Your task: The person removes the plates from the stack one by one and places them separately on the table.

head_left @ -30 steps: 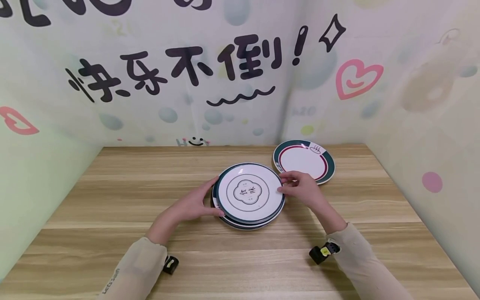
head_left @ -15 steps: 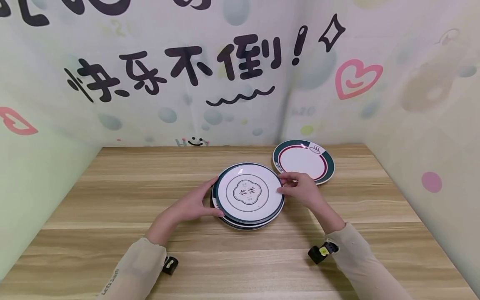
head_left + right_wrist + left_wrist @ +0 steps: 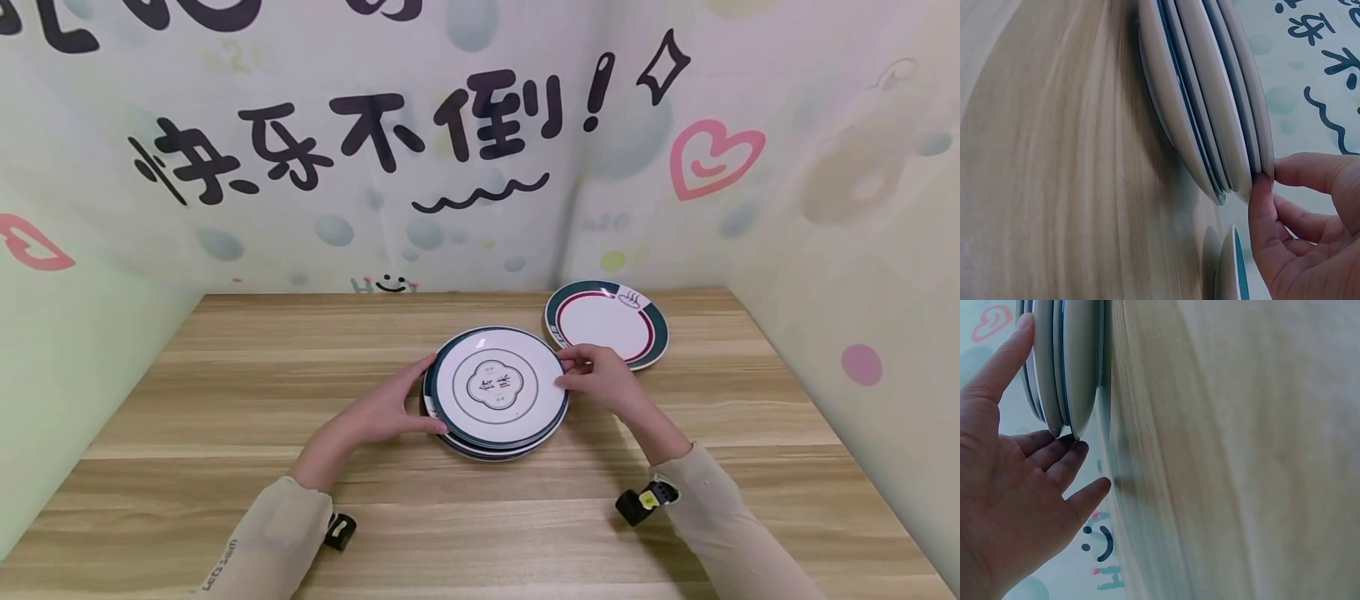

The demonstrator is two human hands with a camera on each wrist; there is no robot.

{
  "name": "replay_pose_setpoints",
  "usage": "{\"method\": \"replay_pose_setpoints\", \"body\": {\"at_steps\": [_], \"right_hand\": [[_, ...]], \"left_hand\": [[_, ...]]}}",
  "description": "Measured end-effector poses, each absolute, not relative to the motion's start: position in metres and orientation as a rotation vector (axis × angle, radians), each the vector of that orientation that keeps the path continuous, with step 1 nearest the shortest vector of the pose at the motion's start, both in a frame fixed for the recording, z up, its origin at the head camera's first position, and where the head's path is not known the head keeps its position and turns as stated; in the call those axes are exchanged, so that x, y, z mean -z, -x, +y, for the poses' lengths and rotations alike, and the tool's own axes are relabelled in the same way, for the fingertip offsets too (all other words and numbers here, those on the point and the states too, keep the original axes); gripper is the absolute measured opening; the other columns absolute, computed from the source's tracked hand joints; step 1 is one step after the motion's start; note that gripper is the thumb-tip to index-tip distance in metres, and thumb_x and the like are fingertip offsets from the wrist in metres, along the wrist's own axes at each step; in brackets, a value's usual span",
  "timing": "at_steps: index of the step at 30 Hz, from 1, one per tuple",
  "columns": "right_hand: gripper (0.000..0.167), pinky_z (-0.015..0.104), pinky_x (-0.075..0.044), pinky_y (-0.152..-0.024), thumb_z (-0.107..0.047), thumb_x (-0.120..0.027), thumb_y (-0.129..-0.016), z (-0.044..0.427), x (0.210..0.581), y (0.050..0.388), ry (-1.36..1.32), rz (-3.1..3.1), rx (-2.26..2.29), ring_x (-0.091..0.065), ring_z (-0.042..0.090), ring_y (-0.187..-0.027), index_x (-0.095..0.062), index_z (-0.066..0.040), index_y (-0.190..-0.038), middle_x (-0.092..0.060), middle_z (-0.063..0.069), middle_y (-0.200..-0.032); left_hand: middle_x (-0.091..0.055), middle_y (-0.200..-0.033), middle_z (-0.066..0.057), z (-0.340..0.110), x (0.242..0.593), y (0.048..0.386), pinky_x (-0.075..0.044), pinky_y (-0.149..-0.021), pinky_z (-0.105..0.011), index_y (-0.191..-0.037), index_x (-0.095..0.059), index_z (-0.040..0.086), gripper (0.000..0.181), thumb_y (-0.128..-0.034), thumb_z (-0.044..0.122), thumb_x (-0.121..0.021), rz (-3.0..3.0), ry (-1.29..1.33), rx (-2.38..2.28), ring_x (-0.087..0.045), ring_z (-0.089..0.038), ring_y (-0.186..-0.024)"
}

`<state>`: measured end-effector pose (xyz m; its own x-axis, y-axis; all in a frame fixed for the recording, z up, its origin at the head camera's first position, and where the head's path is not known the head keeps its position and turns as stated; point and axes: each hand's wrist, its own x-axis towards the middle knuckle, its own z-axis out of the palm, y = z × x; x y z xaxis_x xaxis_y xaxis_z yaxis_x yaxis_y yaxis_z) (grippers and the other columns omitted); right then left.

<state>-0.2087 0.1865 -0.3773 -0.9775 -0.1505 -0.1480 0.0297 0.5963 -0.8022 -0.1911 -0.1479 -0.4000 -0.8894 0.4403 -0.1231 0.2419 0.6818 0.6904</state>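
Note:
A stack of several white plates with dark green rims (image 3: 498, 421) lies on the table in the head view, a cloud-shaped emblem on the top one. At its left side, my left hand (image 3: 382, 408) spreads its thumb and fingers along the rims; the left wrist view shows this hand (image 3: 1022, 481) touching the plate edges (image 3: 1047, 362) with fingers nearly straight. On the right, my right hand (image 3: 603, 383) pinches the rim. In the right wrist view, the right hand (image 3: 1310, 225) has thumb and index finger at the uppermost plates' edge (image 3: 1254, 112).
Behind my right hand, a single plate with a green rim and red ring (image 3: 603, 325) lies at the back right of the wooden table (image 3: 480, 533). A printed cloth wall (image 3: 300, 242) rises along the back edge, with pale walls on both sides.

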Motion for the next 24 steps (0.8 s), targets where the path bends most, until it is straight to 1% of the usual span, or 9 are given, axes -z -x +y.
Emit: {"method": "replay_pose_setpoints", "body": {"at_steps": [4,13,20,24], "right_hand": [[0.041,0.017,-0.055,-0.076,-0.009,-0.073,-0.089,0.1885,0.3793,0.2087,0.087,2.594,1.369,-0.056,0.025,-0.099,-0.061,0.004,-0.125,-0.062,0.019,-0.113],[0.042,0.016,-0.056,-0.075,-0.006,-0.071,-0.089,0.1913,0.3817,0.2087,0.104,2.538,1.452,-0.057,0.023,-0.097,-0.058,0.007,-0.127,-0.062,0.021,-0.115],[0.042,0.014,-0.055,-0.072,-0.005,-0.071,-0.089,0.1931,0.3814,0.2063,0.112,2.525,1.496,-0.056,0.021,-0.096,-0.058,0.008,-0.127,-0.062,0.021,-0.113],[0.044,0.018,-0.055,-0.07,-0.005,-0.07,-0.089,0.1932,0.3789,0.204,0.116,2.507,1.521,-0.057,0.018,-0.092,-0.057,0.009,-0.128,-0.062,0.022,-0.114]], "left_hand": [[-0.026,-0.164,-0.017,-0.148,0.4001,0.1911,-0.027,-0.122,-0.056,-0.16,-0.02,0.009,0.112,-0.0764,0.05,-0.083,2.615,-0.538,-1.012,-0.026,-0.039,-0.151],[-0.026,-0.164,-0.017,-0.1498,0.4006,0.1898,-0.027,-0.122,-0.057,-0.16,-0.019,0.01,0.111,-0.0769,0.05,-0.083,2.616,-0.54,-1.014,-0.027,-0.04,-0.15],[-0.026,-0.165,-0.014,-0.1479,0.3975,0.1885,-0.027,-0.123,-0.055,-0.16,-0.02,0.013,0.113,-0.0752,0.051,-0.083,2.61,-0.523,-1.021,-0.027,-0.038,-0.151],[-0.026,-0.165,-0.014,-0.1473,0.3972,0.1889,-0.027,-0.122,-0.056,-0.16,-0.02,0.013,0.113,-0.0751,0.052,-0.083,2.615,-0.524,-1.015,-0.027,-0.038,-0.151]]}}
